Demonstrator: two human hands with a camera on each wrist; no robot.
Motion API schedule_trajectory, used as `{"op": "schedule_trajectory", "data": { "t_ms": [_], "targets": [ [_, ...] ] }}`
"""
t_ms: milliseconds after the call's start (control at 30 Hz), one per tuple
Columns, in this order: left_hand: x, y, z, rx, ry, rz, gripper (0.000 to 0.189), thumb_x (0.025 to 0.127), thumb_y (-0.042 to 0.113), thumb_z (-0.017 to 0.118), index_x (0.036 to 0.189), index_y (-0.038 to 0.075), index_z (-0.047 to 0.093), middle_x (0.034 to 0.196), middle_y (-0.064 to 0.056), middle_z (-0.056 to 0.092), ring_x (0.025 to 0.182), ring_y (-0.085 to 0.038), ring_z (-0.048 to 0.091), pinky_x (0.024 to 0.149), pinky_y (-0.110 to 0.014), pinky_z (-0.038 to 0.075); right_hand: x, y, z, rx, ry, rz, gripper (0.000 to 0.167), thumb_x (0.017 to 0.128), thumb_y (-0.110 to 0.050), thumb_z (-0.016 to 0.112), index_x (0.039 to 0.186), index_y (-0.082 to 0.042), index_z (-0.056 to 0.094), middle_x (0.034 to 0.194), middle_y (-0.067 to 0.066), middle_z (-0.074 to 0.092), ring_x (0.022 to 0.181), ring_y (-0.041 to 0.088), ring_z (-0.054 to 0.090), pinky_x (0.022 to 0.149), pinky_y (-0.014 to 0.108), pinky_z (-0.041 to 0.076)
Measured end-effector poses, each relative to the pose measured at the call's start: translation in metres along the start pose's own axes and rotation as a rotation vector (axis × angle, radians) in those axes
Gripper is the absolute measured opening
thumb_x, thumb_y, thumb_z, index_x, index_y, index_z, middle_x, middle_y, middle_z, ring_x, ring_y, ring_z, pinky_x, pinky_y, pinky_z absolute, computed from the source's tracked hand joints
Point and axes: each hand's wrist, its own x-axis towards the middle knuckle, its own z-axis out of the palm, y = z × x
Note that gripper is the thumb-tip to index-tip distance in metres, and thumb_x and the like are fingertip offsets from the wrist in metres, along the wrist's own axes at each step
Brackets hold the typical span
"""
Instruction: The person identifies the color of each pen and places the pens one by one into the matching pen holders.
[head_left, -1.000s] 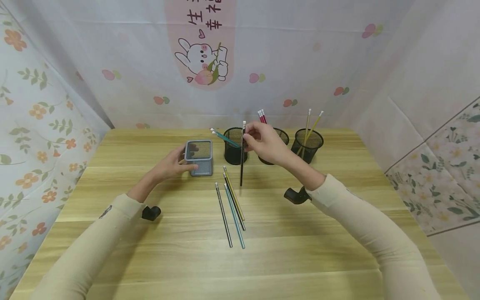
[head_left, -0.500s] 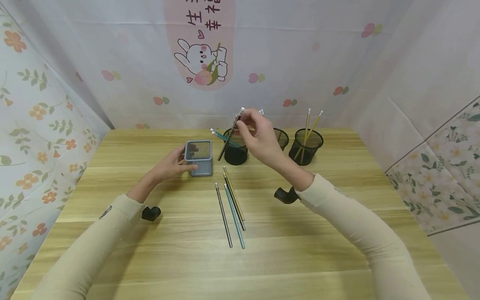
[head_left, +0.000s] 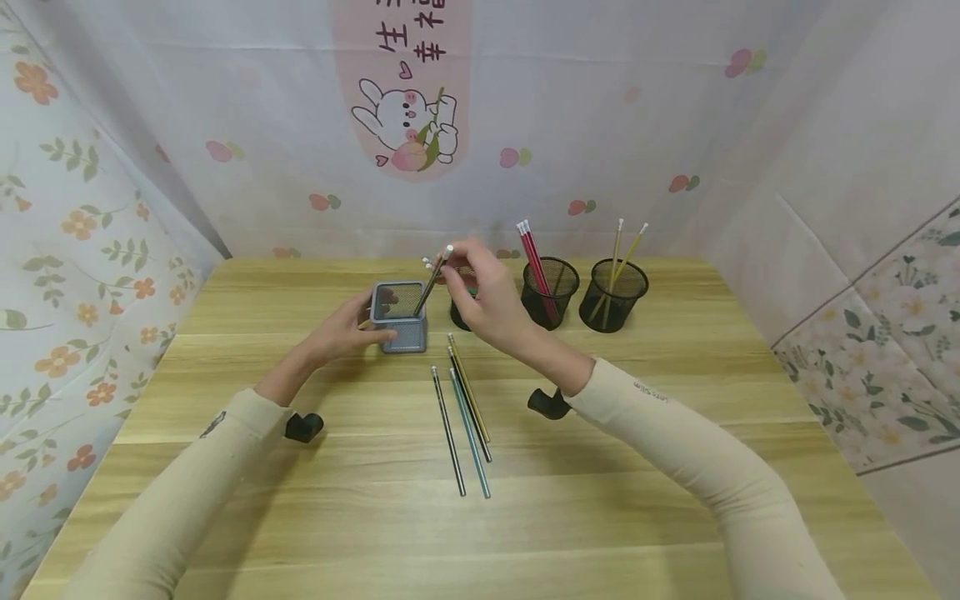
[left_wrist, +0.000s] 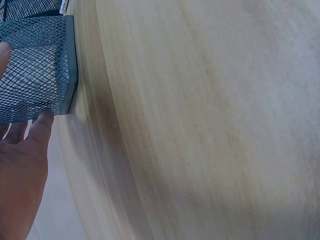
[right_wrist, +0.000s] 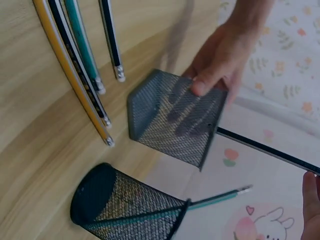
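My left hand [head_left: 348, 333] holds a grey square mesh pencil holder [head_left: 407, 337], thumb on its front and fingers around the far side. In the left wrist view, the fingertips touch the mesh wall [left_wrist: 35, 75] near its base. My right hand [head_left: 491, 300] pinches a black pencil [head_left: 432, 282] near its white eraser end. The pencil slants, and its lower end is at the square holder's opening. In the right wrist view the pencil [right_wrist: 265, 146] meets the holder's rim. A round black mesh holder [head_left: 460, 318] with teal pencils stands partly hidden behind my right hand.
Two more round black holders stand to the right, one [head_left: 562, 312] with red pencils [head_left: 532, 254], the other [head_left: 618, 312] with yellow ones [head_left: 628, 250]. In front lie a dark pencil [head_left: 448, 433], a teal pencil [head_left: 470, 437], a yellow pencil [head_left: 470, 387] and a black one.
My right hand has carried the black pencil leftward from over the round holders to the square holder, tilting it from upright to slanted. My left hand has stayed put.
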Motion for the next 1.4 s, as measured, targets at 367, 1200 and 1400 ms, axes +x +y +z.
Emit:
{"op": "schedule_trajectory", "data": {
  "t_ms": [367, 1200, 1400],
  "targets": [
    [0.006, 0.002, 0.004, -0.004, -0.006, 0.004, 0.068, 0.093, 0.003, 0.074, 0.149, -0.006, 0.036, 0.15, -0.026, 0.04, 0.139, -0.048, 0.036, 0.115, -0.06, 0.027, -0.011, 0.008, 0.006, -0.059, -0.072, 0.098, 0.014, 0.101, 0.01, 0.052, 0.115, 0.012, 0.054, 0.109, 0.022, 0.057, 0.098, 0.031, 0.065, 0.084, 0.037, 0.059],
    [-0.002, -0.001, 0.001, -0.01, -0.004, -0.002, 0.071, 0.094, 0.004, 0.074, 0.152, 0.0, 0.035, 0.149, -0.025, 0.042, 0.138, -0.046, 0.038, 0.115, -0.06, 0.028, -0.018, 0.022, 0.028, -0.191, -0.229, 0.12, 0.009, 0.103, 0.006, 0.053, 0.111, 0.008, 0.055, 0.104, 0.017, 0.056, 0.102, 0.028, 0.062, 0.086, 0.022, 0.055],
    [-0.002, -0.001, 0.001, -0.025, -0.003, 0.012, 0.069, 0.094, 0.002, 0.074, 0.152, -0.001, 0.036, 0.146, -0.026, 0.044, 0.136, -0.046, 0.041, 0.114, -0.059, 0.03, -0.018, 0.027, 0.03, -0.209, -0.271, 0.136, 0.006, 0.103, 0.006, 0.052, 0.109, 0.006, 0.054, 0.1, 0.016, 0.055, 0.092, 0.025, 0.06, 0.086, 0.021, 0.054]
  ]
}}
